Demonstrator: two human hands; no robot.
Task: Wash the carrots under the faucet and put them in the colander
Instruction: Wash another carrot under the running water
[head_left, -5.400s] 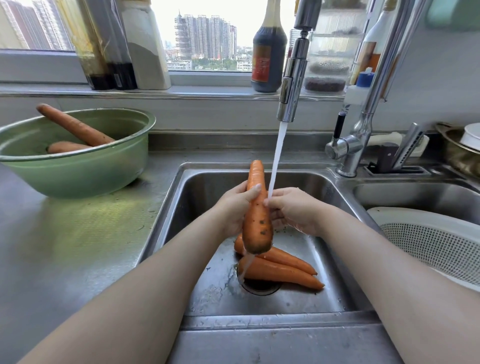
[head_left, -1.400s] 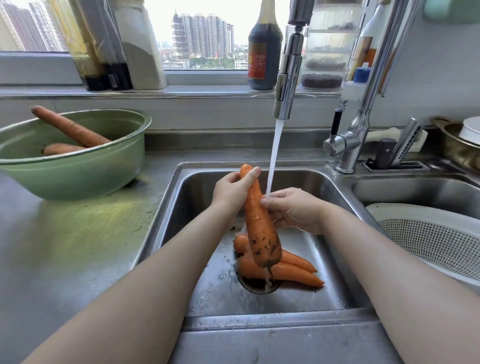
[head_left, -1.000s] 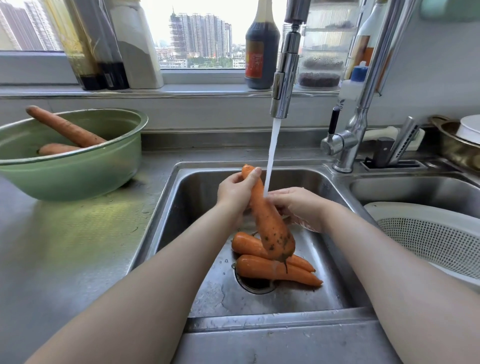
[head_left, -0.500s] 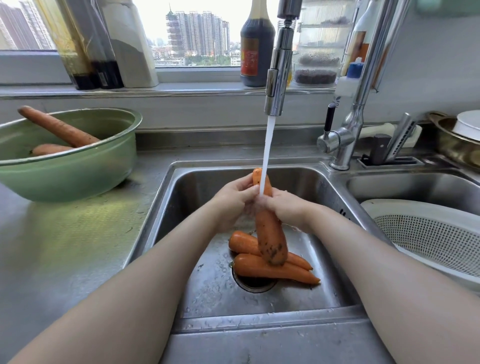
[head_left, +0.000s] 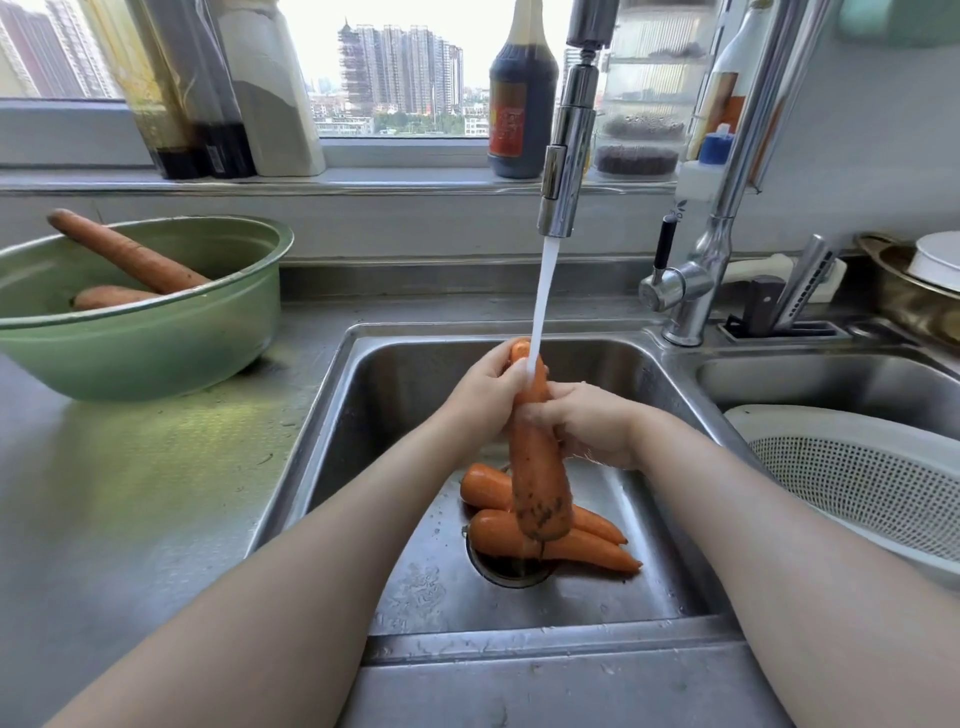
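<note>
A thick carrot with dirt on its lower end hangs nearly upright over the sink. My left hand grips its upper part from the left and my right hand grips its middle from the right. Water from the faucet falls on the carrot's top. Two carrots lie on the sink floor by the drain. Two more carrots lie in the green bowl on the left. The white colander sits in the right basin.
Bottles and containers line the window sill, a dark sauce bottle among them. The faucet base and a knife holder stand behind the basins. A metal pot with a white lid is at the far right. The steel counter stretches to the left.
Both hands have closed together around the carrot and brought it from a tilt to nearly upright under the stream, which now hits its top.
</note>
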